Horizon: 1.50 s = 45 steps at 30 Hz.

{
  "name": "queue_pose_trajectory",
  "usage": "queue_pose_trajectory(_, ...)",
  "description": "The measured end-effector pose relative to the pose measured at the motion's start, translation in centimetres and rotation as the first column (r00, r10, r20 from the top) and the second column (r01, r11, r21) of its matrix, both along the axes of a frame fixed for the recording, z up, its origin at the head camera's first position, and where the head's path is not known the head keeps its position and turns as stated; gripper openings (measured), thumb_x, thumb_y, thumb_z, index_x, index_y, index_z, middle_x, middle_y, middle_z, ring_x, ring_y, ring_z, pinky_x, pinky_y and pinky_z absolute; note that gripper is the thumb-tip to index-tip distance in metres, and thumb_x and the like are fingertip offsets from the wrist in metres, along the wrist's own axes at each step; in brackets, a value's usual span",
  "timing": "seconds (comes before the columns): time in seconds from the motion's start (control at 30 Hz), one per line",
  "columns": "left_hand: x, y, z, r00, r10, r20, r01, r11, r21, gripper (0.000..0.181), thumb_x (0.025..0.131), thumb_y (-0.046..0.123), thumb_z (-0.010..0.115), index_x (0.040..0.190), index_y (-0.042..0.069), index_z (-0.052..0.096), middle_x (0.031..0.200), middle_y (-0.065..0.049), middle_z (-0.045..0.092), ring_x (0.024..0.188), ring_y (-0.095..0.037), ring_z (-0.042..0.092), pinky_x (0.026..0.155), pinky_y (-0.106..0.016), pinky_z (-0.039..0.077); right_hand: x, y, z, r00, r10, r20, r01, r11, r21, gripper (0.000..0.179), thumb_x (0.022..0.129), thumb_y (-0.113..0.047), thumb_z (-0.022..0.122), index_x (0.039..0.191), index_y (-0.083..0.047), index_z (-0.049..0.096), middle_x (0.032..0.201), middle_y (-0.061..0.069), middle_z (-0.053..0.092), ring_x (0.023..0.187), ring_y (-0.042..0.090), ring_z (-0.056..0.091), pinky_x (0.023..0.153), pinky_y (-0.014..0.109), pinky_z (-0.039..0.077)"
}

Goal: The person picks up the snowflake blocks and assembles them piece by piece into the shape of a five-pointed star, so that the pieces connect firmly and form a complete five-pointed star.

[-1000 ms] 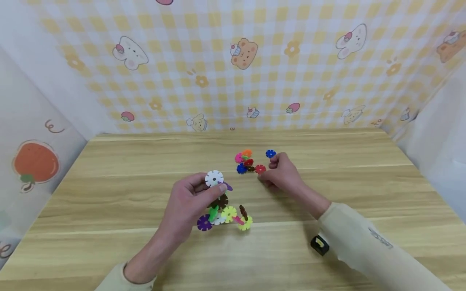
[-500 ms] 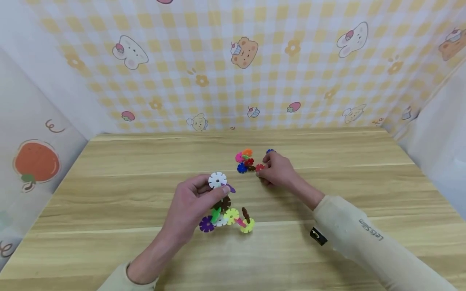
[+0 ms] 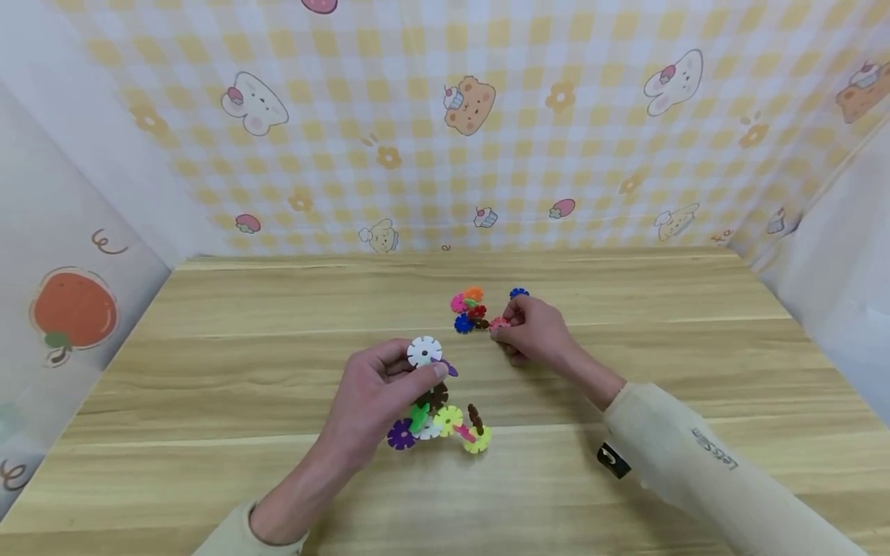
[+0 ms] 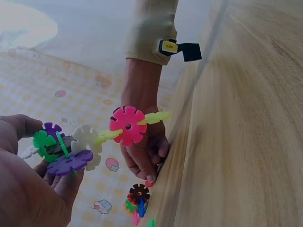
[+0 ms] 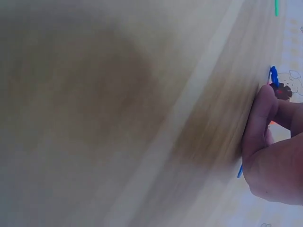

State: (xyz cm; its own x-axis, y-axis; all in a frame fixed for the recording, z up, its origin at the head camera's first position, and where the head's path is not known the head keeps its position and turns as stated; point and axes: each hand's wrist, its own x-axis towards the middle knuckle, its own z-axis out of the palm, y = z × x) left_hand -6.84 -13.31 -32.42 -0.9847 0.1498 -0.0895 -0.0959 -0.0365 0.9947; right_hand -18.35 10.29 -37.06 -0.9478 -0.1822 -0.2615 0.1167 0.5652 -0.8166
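One red disc (image 3: 498,321), more exposed earlier, is now pinched by the right hand (image 3: 538,328); the left hand (image 3: 371,390) still grips linked discs (image 3: 445,415).

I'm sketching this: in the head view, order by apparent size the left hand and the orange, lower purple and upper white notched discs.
1. Left hand
2. Upper white notched disc
3. Lower purple notched disc
4. Orange notched disc

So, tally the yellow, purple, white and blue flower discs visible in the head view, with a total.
Yellow discs: 2
Purple discs: 2
White discs: 2
Blue discs: 2
Total: 8
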Motion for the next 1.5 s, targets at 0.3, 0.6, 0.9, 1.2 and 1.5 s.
queue_pose_trajectory(0.3,0.2,0.0,-0.3,0.997,-0.034,-0.064,0.037,0.998,0.042,0.029,0.091,0.008,0.073,0.117,-0.006,0.067,0.101,-0.011,0.076,0.087,-0.019,0.073,0.080,-0.032,0.062,1.1,1.0,0.1,0.994,-0.051,0.093,0.073,0.967,-0.245,0.021,0.102,-0.008,0.063,0.113,0.007,0.052,0.091,0.015,0.066,0.070,0.016,0.062,0.067,0.031,0.062)
queue_pose_trajectory(0.6,0.2,0.1,-0.2,0.988,-0.056,-0.141,0.060,0.998,0.030,0.028,0.091,0.006,0.073,0.118,0.000,0.068,0.106,-0.013,0.074,0.088,-0.020,0.073,0.078,-0.028,0.061,7.5,0.7,3.0,0.999,0.041,-0.019,-0.045,0.897,-0.440,0.023,0.103,-0.013,0.062,0.117,0.004,0.065,0.109,0.020,0.066,0.094,0.025,0.067,0.087,0.038,0.061)
queue_pose_trajectory(0.9,0.3,0.3,-0.6,0.977,-0.091,-0.191,0.093,0.996,0.006,0.029,0.091,0.005,0.074,0.120,0.005,0.068,0.108,-0.014,0.073,0.087,-0.020,0.072,0.075,-0.027,0.061,11.7,0.0,4.4,0.987,0.044,-0.153,-0.111,0.878,-0.466,0.019,0.102,-0.016,0.064,0.111,-0.003,0.075,0.100,0.010,0.074,0.090,0.029,0.066,0.084,0.038,0.061)
queue_pose_trajectory(1.2,0.3,0.2,-0.7,0.963,-0.081,-0.258,0.092,0.995,0.031,0.027,0.092,0.003,0.072,0.119,0.002,0.069,0.104,-0.010,0.075,0.082,-0.018,0.071,0.070,-0.025,0.060,12.8,-0.4,4.3,0.936,-0.045,-0.348,-0.104,0.912,-0.398,0.013,0.100,-0.012,0.067,0.105,-0.012,0.079,0.093,0.007,0.074,0.074,0.025,0.062,0.063,0.030,0.056)
queue_pose_trajectory(1.5,0.3,0.3,-1.1,0.949,-0.095,-0.302,0.123,0.989,0.077,0.026,0.094,0.002,0.070,0.119,-0.004,0.068,0.105,-0.008,0.075,0.083,-0.015,0.072,0.072,-0.027,0.061,12.7,-0.8,3.7,0.892,-0.058,-0.448,-0.116,0.929,-0.352,0.015,0.099,-0.009,0.068,0.105,-0.018,0.079,0.087,0.002,0.072,0.070,0.017,0.060,0.052,0.028,0.047)
